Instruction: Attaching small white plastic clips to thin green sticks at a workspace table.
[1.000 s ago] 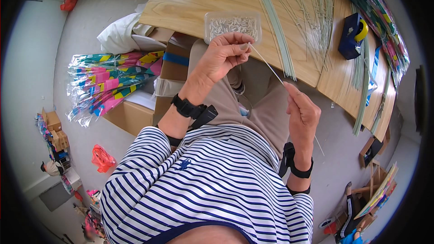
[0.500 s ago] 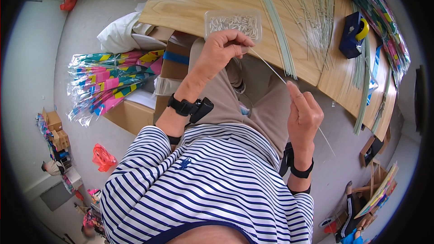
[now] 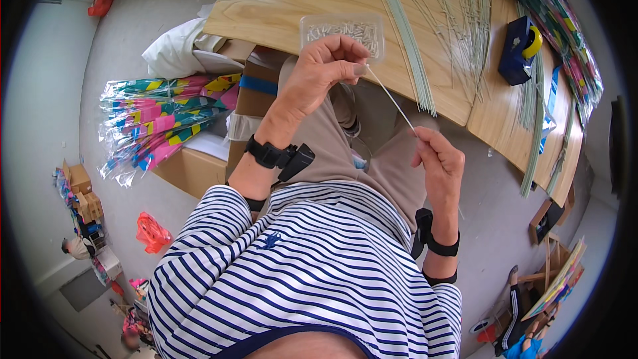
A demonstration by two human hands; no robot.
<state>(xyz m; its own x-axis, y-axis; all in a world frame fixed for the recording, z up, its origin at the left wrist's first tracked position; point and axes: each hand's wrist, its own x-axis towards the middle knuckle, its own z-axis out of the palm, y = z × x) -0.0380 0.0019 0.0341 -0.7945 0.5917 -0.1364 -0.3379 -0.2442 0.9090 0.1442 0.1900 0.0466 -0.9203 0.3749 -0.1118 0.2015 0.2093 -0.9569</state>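
Note:
A thin pale rod [image 3: 392, 98] is stretched between my two hands, slanting down to the right above my lap. My left hand [image 3: 327, 66] pinches its upper end between thumb and fingers, just in front of a clear plastic tub [image 3: 307, 34] of small whitish tube pieces [image 3: 345, 30]. Whether one of those pieces is at the rod's tip is hidden by my fingers. My right hand [image 3: 440, 158] grips the rod lower down, thumb against curled fingers. The rod's far end passes behind my right hand and wrist.
On the wooden table [image 3: 266, 6] lie a bundle of pale green rods [image 3: 407, 46], loose thin rods [image 3: 462, 33] and a blue tape dispenser [image 3: 515, 53]. Colourful wrapped bundles lie at far right; another colourful bundle [image 3: 173, 116] rests over a cardboard box [image 3: 193, 171] at left.
My right hand has moved slightly left and down along the rod, turning at the wrist. My left fingers have shifted, with the thumb now more in view.

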